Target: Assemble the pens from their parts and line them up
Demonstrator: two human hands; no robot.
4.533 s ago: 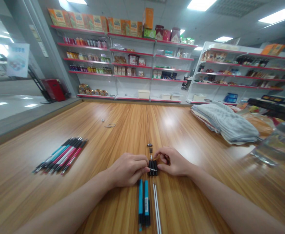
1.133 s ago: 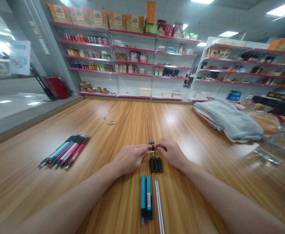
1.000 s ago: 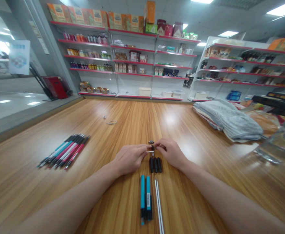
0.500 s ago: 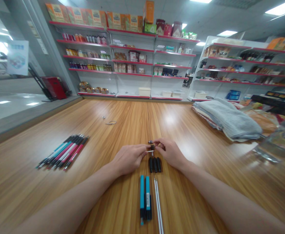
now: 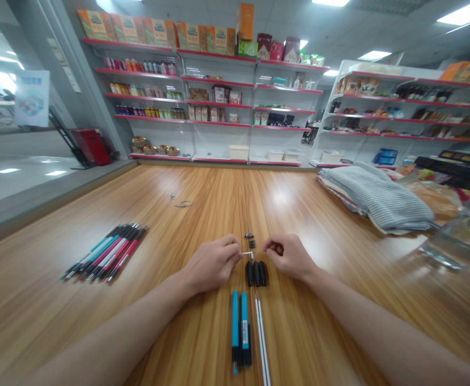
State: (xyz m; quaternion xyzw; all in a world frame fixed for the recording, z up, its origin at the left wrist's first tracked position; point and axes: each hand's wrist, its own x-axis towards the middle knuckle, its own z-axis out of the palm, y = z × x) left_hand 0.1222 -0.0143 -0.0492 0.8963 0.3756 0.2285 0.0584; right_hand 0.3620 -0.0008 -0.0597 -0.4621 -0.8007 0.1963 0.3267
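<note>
My left hand (image 5: 214,262) rests on the wooden table (image 5: 170,225) and pinches a thin white refill (image 5: 246,253) that points right. My right hand (image 5: 289,257) sits a little to the right of it with the fingers curled into a pinch; what they hold, if anything, is too small to see. Between the hands lie three short black pen parts (image 5: 256,273) side by side. Just beyond them sit small metal pieces (image 5: 250,236). Nearer to me lie two blue pen barrels (image 5: 239,331) and two white refills (image 5: 261,340).
A row of several assembled pens (image 5: 106,253) in blue, pink and black lies at the left. A folded striped cloth (image 5: 375,199) and a clear container (image 5: 457,236) are at the right. A small ring (image 5: 183,203) lies farther back. Store shelves (image 5: 218,96) stand behind.
My right hand has drawn away to the right from the refill tip, so the hands no longer meet. Since the earliest frame both hands moved away from the black parts.
</note>
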